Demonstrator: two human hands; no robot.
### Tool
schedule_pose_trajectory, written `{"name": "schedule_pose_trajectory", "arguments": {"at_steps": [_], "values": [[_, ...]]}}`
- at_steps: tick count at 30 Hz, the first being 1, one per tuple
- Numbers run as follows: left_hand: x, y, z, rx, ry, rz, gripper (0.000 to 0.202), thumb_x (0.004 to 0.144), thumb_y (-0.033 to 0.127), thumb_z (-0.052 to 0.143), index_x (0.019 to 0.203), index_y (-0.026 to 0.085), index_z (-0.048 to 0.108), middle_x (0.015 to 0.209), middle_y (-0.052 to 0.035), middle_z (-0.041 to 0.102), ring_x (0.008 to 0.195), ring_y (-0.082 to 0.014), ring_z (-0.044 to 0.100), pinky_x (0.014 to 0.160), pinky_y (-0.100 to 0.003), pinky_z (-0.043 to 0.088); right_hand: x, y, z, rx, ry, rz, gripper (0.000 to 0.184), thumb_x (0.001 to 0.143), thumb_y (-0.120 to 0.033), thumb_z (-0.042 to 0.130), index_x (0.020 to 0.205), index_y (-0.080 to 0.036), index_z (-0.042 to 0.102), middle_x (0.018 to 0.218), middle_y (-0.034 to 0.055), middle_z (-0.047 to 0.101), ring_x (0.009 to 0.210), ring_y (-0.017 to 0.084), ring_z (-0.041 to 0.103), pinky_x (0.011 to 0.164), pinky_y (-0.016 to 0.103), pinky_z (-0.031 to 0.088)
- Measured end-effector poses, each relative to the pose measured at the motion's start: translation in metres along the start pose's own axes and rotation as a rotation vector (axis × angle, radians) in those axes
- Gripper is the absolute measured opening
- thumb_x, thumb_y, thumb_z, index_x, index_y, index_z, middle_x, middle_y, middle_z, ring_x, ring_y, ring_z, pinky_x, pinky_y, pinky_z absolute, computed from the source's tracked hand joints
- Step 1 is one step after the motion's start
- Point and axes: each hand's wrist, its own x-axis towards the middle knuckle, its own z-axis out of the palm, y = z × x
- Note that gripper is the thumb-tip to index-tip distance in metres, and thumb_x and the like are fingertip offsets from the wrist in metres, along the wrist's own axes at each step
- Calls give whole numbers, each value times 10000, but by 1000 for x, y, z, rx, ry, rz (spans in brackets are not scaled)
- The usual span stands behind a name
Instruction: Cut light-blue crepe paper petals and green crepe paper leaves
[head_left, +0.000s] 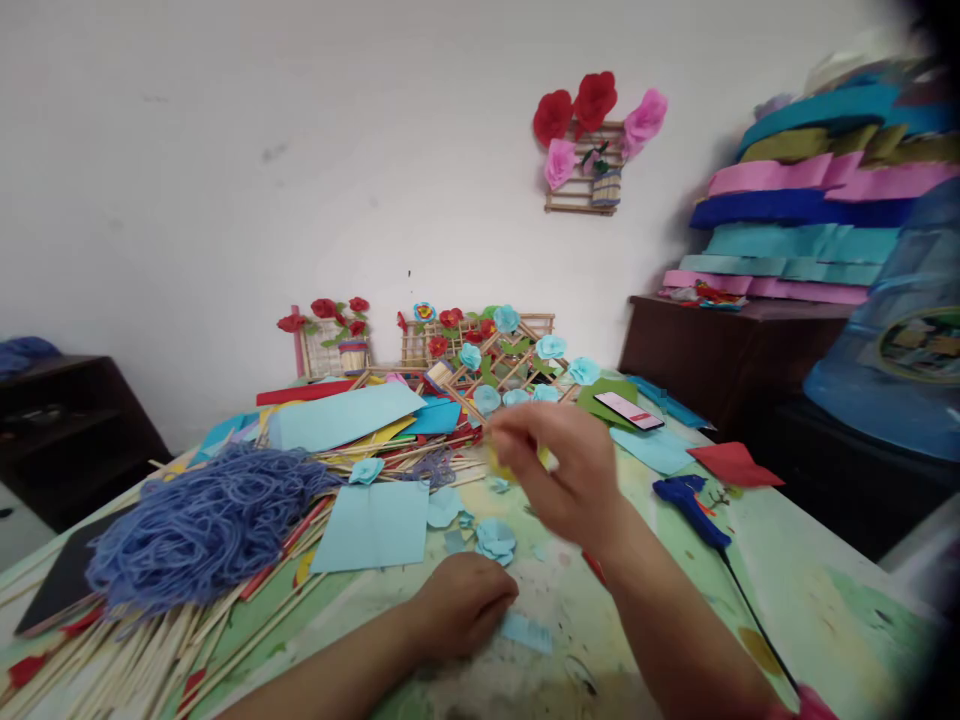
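My left hand [469, 603] rests low over the table with its fingers curled closed. What it holds, if anything, is hidden. Just beyond it lies a light-blue paper flower [495, 540], and to its right is a small light-blue paper strip [527, 632]. My right hand [562, 465] is raised above the table, thumb and fingers drawn together in a pinch. Whatever might be between them cannot be made out. Something yellow shows partly behind this hand. Farther back stands a stick lattice [517, 360] decorated with light-blue paper flowers.
A tangle of blue yarn [217, 520] and many thin sticks [150, 660] cover the left side. Light-blue paper [375, 525] lies mid-table. At right are a blue glue gun [694, 508] with its cord, a phone [628, 410] and red paper [735, 464].
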Motion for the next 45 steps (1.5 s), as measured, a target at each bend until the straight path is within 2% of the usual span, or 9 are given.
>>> {"name": "schedule_pose_trajectory", "arguments": {"at_steps": [3,4,9,16,23,30,34,40,45], "values": [[0,-2,-1,49,33,45,188,849,216,372,813,191,555,706,-35,630,661,-154,565,616,-253,383,10,54,45,-468,-431,388,238,903,-307,395,1027,-215,576,798,42,673,776,181,623,684,280,436],[0,-3,-1,63,46,60,183,846,212,375,833,190,556,726,-34,643,669,-153,573,618,-252,385,12,73,56,-524,-493,439,242,899,-288,409,1044,-195,578,844,72,673,833,206,619,708,301,438],[-1,-3,-2,85,67,74,189,857,222,374,864,195,561,789,-25,672,718,-157,604,626,-254,393,12,143,82,-662,-707,551,283,883,-322,494,1110,-160,544,1050,69,597,911,177,584,789,375,479],[-2,-4,-3,71,58,65,197,861,220,374,868,197,570,815,-24,674,749,-161,613,645,-252,404,13,177,91,-750,-862,589,301,876,-320,510,1134,-165,528,1132,74,554,953,182,568,804,387,487],[-1,-3,-5,64,32,55,189,859,213,379,853,199,568,805,-24,667,747,-163,608,641,-249,401,14,175,97,-724,-804,585,294,876,-321,510,1123,-164,535,1126,73,557,954,182,567,808,387,484],[-2,-3,-5,56,75,69,177,846,206,398,861,206,575,803,-22,674,742,-158,610,646,-245,410,14,156,68,-646,-481,608,250,882,-282,457,983,-111,610,969,142,625,979,251,562,830,398,417],[-2,-3,-5,54,93,80,155,827,200,424,858,205,576,782,-24,670,725,-159,612,634,-245,413,16,134,62,-444,-316,614,383,906,-305,302,1075,-97,575,887,146,653,868,236,596,729,329,425],[-2,-6,-2,74,77,74,107,803,215,472,804,206,579,736,-13,657,698,-158,608,593,-243,405,-2,90,126,10,-513,682,270,842,-309,468,827,-96,633,589,22,616,511,114,542,491,219,413],[-3,-7,-2,53,52,64,134,807,223,470,851,204,595,791,-27,673,731,-165,607,627,-243,422,-23,59,188,168,-817,717,233,871,-329,519,949,-122,588,861,23,619,691,107,588,619,270,500]]}}
